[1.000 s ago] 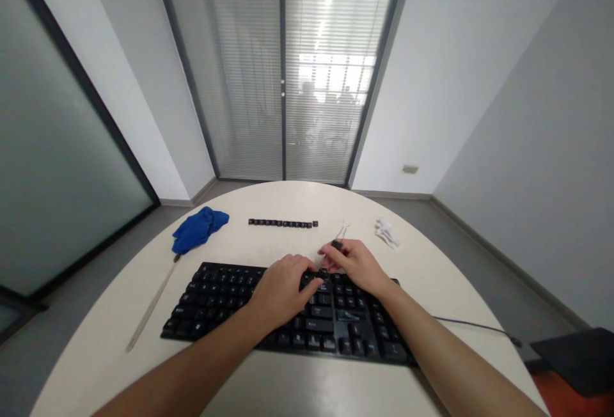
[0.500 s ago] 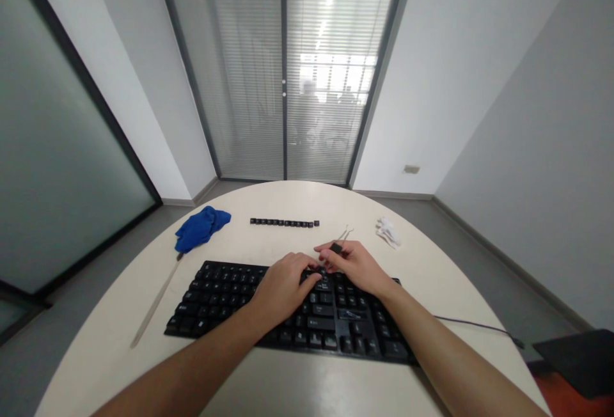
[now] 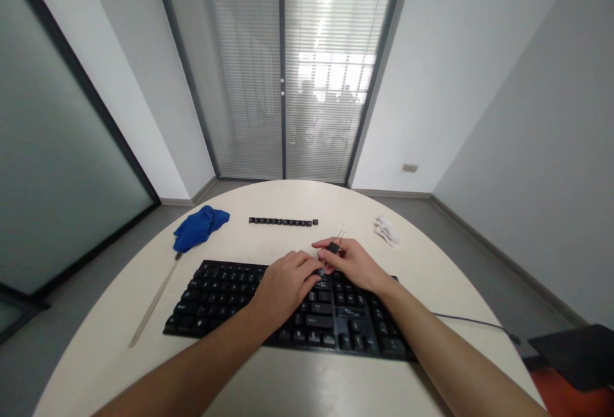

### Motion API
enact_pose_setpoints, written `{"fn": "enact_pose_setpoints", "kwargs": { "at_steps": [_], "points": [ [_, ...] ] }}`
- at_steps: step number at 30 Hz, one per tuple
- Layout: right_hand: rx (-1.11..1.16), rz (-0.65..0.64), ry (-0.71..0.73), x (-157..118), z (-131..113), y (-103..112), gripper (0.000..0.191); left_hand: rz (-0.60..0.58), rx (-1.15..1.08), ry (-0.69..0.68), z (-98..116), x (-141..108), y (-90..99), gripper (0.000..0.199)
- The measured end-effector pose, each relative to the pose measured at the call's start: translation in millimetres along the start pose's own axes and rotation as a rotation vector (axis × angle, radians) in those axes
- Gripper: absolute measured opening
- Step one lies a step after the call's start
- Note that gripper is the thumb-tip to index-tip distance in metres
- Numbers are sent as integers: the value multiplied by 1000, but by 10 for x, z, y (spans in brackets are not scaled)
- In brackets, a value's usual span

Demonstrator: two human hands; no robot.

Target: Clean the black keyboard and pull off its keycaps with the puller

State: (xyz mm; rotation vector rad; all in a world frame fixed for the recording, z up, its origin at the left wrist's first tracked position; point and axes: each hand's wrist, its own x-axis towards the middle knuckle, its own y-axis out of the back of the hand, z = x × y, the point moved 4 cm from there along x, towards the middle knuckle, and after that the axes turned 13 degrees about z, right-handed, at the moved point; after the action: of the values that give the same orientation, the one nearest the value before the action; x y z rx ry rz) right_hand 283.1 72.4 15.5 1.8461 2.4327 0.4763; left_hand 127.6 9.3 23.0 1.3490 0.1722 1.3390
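Observation:
A black keyboard (image 3: 225,295) lies across the near part of the table, under both hands. My right hand (image 3: 352,263) is closed around the black handle of a wire keycap puller (image 3: 333,247), whose thin wire ends point away from me, above the keyboard's far edge. Close beside it, my left hand (image 3: 286,283) rests over the upper middle keys. Its thumb and index finger come together by the top row; what they pinch, if anything, is too small to make out. Farther back, several black keycaps (image 3: 283,221) form a straight row.
On the round table (image 3: 288,385), a blue cloth (image 3: 199,228) lies at the left, touching a thin stick-like tool with a dark end (image 3: 154,302). A crumpled white cloth item (image 3: 386,230) is at the right. The cable (image 3: 470,322) runs off to the right, near a dark chair (image 3: 578,353).
My left thumb and fingers have drawn slightly closer to my right fingertips. The puller has turned a little in my right hand. Otherwise the view has only shifted slightly.

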Motion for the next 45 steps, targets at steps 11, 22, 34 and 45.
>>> {"fn": "enact_pose_setpoints", "kwargs": {
  "at_steps": [11, 22, 34, 45],
  "points": [
    [61, 4, 45, -1, 34, -22, 37, -24, -110, -58, 51, 15, 23, 12],
    [-218, -18, 218, -65, -102, -37, 28, 163, -112, 273, -173, 2, 22, 13],
    [-590, 246, 246, 64, 2, 122, 27, 58, -95, 305, -159, 3, -14, 16],
    [-842, 170, 120, 74, 110, 100, 26, 39, -84, 305, -154, -8, -24, 15]
  ]
}}
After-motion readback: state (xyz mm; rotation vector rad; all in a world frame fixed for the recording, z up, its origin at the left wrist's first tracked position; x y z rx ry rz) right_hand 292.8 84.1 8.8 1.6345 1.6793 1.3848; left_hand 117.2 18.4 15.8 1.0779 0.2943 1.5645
